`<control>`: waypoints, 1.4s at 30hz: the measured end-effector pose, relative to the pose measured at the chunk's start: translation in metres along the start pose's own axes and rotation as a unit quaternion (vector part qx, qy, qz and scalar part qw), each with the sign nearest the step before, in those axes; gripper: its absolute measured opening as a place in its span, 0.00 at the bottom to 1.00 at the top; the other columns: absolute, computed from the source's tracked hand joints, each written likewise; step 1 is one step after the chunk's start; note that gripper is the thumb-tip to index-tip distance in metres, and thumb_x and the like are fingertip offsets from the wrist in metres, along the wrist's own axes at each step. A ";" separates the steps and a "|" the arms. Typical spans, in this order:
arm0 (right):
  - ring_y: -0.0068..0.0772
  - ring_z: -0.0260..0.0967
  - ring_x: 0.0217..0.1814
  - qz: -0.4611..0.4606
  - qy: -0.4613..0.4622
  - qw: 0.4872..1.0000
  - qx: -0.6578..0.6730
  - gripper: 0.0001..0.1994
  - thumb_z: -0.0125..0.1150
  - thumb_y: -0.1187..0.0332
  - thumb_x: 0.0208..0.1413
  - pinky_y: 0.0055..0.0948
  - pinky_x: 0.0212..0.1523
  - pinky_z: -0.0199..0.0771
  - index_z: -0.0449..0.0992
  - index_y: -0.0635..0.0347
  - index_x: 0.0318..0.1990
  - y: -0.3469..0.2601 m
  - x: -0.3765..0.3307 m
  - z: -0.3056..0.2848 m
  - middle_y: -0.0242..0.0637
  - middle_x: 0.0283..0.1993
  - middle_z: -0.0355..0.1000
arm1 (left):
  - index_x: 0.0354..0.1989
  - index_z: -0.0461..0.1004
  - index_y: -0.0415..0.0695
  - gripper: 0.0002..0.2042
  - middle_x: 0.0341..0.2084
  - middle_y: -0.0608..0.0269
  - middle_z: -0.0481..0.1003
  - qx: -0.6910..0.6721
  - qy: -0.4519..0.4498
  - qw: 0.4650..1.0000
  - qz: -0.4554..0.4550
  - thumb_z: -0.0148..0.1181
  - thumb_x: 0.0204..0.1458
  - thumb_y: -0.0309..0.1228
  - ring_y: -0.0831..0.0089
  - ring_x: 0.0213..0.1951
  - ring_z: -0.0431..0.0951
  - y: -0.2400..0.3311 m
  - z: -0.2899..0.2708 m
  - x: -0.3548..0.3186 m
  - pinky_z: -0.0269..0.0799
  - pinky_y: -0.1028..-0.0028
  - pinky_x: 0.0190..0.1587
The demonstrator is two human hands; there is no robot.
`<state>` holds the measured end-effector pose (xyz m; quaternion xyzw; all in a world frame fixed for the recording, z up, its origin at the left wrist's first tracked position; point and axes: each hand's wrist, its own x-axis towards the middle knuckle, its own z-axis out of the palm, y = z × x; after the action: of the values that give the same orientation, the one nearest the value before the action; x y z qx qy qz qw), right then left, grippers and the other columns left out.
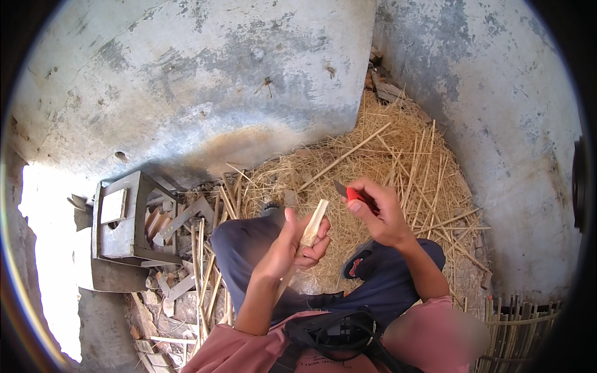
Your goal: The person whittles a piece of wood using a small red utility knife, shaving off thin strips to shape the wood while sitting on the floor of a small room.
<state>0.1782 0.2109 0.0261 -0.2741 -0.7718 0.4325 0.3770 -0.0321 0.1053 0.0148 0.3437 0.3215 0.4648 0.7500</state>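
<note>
My left hand is closed around a pale, split piece of wood or bamboo, whose cut end sticks up past the fingers. Its lower part runs down behind the wrist. To the right, my right hand grips a knife with a red handle. The short dark blade points up and left, toward the wood's upper end but apart from it. Both hands are raised over my bent legs, in front of my lap.
Curly pale shavings cover the ground, with long thin strips lying across them at the right. A worn wooden box stands at left beside scrap pieces and canes. Weathered walls rise behind; a slatted fence is at lower right.
</note>
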 end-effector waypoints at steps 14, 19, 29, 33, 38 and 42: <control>0.37 0.78 0.29 -0.107 -0.029 0.988 -0.104 0.15 0.69 0.58 0.63 0.32 0.29 0.75 0.80 0.60 0.46 0.002 -0.005 0.018 0.39 0.33 0.78 | 0.56 0.61 0.42 0.26 0.26 0.74 0.62 0.343 0.152 0.908 0.185 0.65 0.64 0.47 0.86 0.26 0.60 -0.015 0.004 0.003 0.56 0.84 0.29; 0.42 0.79 0.30 -0.165 -0.029 0.973 -0.156 0.15 0.70 0.58 0.60 0.36 0.28 0.76 0.80 0.57 0.46 0.009 -0.005 0.026 0.38 0.36 0.79 | 0.56 0.61 0.37 0.25 0.32 0.67 0.76 0.370 0.202 0.888 0.186 0.72 0.60 0.31 0.83 0.34 0.74 -0.013 0.017 0.002 0.70 0.80 0.37; 0.41 0.80 0.29 -0.191 -0.024 0.961 -0.199 0.15 0.70 0.58 0.58 0.36 0.26 0.76 0.80 0.56 0.46 0.012 -0.006 0.027 0.36 0.34 0.79 | 0.62 0.57 0.36 0.25 0.41 0.64 0.77 0.317 0.161 0.919 0.171 0.66 0.66 0.30 0.84 0.42 0.76 -0.013 0.014 -0.001 0.73 0.80 0.45; 0.41 0.79 0.29 -0.183 -0.032 0.964 -0.189 0.14 0.70 0.58 0.59 0.36 0.26 0.76 0.80 0.56 0.45 0.011 -0.006 0.028 0.35 0.33 0.78 | 0.63 0.54 0.36 0.27 0.41 0.64 0.77 0.269 0.157 0.938 0.155 0.65 0.66 0.31 0.85 0.42 0.75 -0.011 0.015 -0.002 0.72 0.80 0.44; 0.41 0.79 0.28 -0.174 -0.044 0.966 -0.185 0.15 0.70 0.57 0.59 0.36 0.26 0.76 0.80 0.56 0.45 0.010 -0.007 0.029 0.36 0.32 0.78 | 0.64 0.52 0.36 0.28 0.42 0.65 0.75 0.317 0.160 0.926 0.126 0.64 0.67 0.32 0.86 0.40 0.73 -0.013 0.010 -0.004 0.70 0.82 0.42; 0.41 0.79 0.28 -0.161 -0.049 0.971 -0.168 0.15 0.70 0.57 0.59 0.36 0.27 0.76 0.80 0.56 0.46 0.011 -0.006 0.029 0.36 0.32 0.78 | 0.64 0.51 0.36 0.27 0.42 0.65 0.74 0.324 0.158 0.927 0.108 0.63 0.68 0.32 0.86 0.41 0.72 -0.011 0.010 -0.003 0.69 0.82 0.43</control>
<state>0.1585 0.1986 0.0046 -0.1845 -0.8848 0.2434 0.3520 -0.0205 0.0972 0.0120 0.5228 0.5294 0.4619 0.4828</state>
